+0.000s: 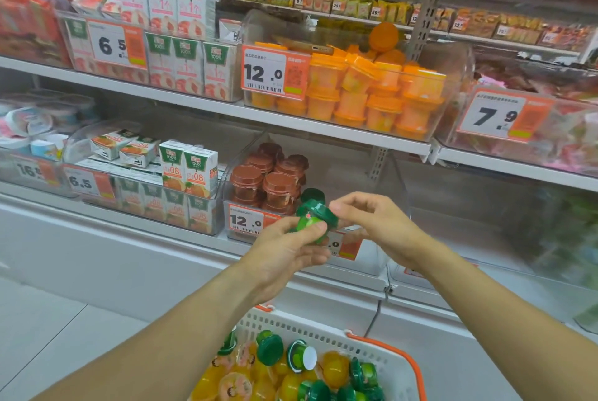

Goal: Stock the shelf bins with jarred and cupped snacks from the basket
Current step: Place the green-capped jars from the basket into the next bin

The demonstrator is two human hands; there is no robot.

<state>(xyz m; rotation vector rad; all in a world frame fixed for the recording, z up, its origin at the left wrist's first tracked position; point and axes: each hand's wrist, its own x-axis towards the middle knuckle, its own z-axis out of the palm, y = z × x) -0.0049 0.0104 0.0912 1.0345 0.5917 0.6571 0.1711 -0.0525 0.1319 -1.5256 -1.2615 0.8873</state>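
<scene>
Both hands hold a green-lidded cup (312, 221) before the lower shelf: left hand (284, 252) fingers curled under it, right hand (372, 219) fingers pinching its lid side. Behind, a bin (396, 174) tagged "12.0" (245, 221) holds brown cups (271, 180) at left, with open room right. The basket (326, 339) below carries green and yellow cups.

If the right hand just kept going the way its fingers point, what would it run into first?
The right hand points leftward at the green-lidded cup that the left hand grips. It seems to touch the lid already, so the cup comes first; beyond it probably the bin of brown cups, though depth is unclear.
</scene>
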